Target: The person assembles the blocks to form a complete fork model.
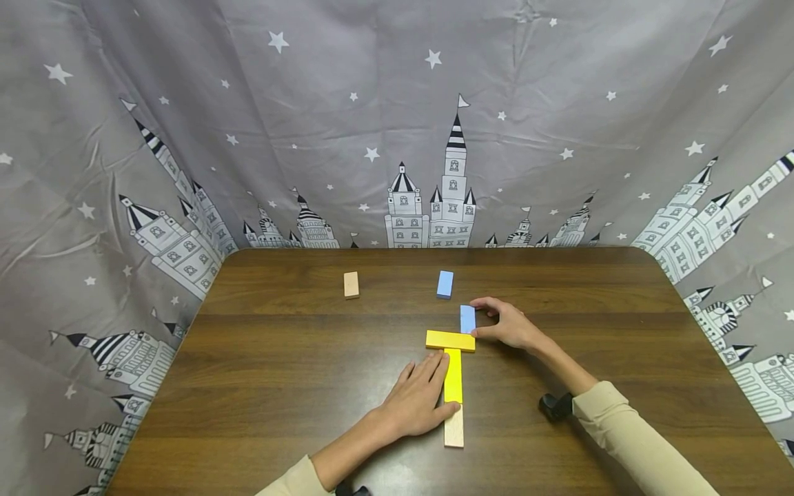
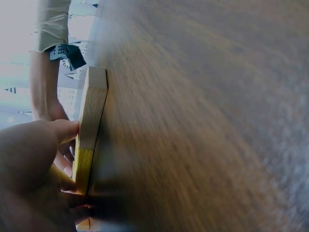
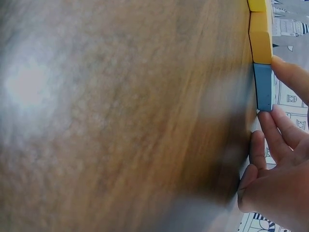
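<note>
Flat blocks form a T on the table. A yellow block lies crosswise, another yellow block runs down from it, and a plain wood block continues the stem. My left hand lies along the stem's left side, fingers extended, thumb by the joint between yellow and wood. With thumb and fingertips at its two ends, my right hand pinches a small blue block. In the right wrist view this blue block meets the crosswise yellow block, standing off its right end.
A second blue block lies farther back, behind the held one. To its left sits a small tan block. The brown wooden table ends at a grey curtain printed with castles and stars.
</note>
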{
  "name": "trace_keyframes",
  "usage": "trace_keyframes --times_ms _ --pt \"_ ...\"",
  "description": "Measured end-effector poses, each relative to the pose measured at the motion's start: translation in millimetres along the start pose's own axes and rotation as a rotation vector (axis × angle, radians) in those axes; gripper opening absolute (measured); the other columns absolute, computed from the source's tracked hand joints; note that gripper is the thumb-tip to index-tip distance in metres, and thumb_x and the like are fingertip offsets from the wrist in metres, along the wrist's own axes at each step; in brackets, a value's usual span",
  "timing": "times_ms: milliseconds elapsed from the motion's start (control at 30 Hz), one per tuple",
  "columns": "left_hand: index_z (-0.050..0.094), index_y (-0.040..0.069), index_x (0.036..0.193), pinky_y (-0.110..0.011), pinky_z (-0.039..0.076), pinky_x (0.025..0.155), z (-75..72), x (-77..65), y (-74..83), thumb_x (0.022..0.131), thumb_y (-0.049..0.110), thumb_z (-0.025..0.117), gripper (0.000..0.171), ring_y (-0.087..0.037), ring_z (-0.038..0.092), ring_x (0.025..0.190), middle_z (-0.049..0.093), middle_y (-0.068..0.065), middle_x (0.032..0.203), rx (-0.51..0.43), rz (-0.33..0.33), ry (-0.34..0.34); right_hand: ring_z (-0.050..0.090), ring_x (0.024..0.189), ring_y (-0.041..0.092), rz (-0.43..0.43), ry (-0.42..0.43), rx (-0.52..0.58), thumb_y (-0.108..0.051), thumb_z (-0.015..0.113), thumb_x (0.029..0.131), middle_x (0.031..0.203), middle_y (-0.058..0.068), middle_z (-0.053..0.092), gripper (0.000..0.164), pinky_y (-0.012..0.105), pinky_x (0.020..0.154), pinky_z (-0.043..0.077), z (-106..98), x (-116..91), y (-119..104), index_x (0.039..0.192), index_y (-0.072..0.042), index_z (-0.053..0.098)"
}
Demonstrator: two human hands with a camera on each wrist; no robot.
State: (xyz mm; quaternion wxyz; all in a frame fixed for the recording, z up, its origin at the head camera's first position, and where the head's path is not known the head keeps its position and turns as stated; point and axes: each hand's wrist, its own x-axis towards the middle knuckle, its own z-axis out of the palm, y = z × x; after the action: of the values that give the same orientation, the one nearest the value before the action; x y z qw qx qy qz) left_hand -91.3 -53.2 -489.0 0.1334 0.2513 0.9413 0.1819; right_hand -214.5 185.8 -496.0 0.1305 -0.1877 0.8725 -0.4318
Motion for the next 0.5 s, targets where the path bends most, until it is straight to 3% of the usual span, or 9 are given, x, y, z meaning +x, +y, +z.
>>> trace_keyframes --times_ms 500 --pt "0.026 0.001 0.157 -0.055 0.022 0.114 0.6 0.9 0.0 0.098 0.047 0.057 0.081 -0.026 0.023 0.148 0.026 -0.013 0.162 0.005 -0.007 -0.009 0.051 0.118 0.037 0.024 0.027 -0.001 -0.021 0.082 0.082 0.134 0.018 0.056 0.060 0.053 0.101 0.040 2.3 0.3 0.0 0.134 -0.002 0.058"
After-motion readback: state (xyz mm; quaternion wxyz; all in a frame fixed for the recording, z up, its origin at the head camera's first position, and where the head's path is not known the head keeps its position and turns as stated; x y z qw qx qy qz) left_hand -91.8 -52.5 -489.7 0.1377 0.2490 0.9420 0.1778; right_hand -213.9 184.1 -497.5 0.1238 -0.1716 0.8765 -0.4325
